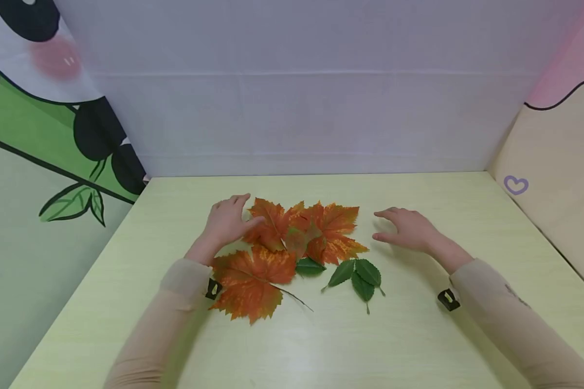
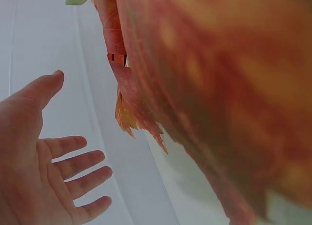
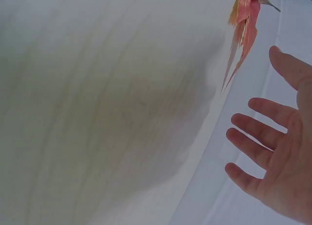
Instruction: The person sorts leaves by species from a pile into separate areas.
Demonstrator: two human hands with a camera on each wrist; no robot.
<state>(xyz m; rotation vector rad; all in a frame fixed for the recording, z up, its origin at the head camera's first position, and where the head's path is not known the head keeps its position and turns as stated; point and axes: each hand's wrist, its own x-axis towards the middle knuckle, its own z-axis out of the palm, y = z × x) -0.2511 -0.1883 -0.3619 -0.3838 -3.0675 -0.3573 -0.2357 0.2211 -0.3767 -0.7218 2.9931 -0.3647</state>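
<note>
In the head view, large orange maple leaves lie in a loose group on the table, one maple leaf (image 1: 248, 275) at the front left and others, such as this maple leaf (image 1: 340, 221), overlapping behind it. A sprig of green leaves (image 1: 362, 275) is at their right front, and a single green leaf (image 1: 309, 266) touches the orange ones. My left hand (image 1: 227, 220) hovers at the group's left edge, fingers spread, holding nothing. To the right of the leaves, apart from them, my right hand (image 1: 409, 229) is raised with loosely extended fingers and nothing in it. Orange leaf surface (image 2: 219, 88) fills much of the left wrist view.
The pale wooden table (image 1: 321, 351) ends at a grey-white backdrop (image 1: 292, 119). A cartoon-printed panel (image 1: 29, 216) stands along the left side, and a beige and pink one (image 1: 555, 162) along the right. Small black devices are strapped under both wrists.
</note>
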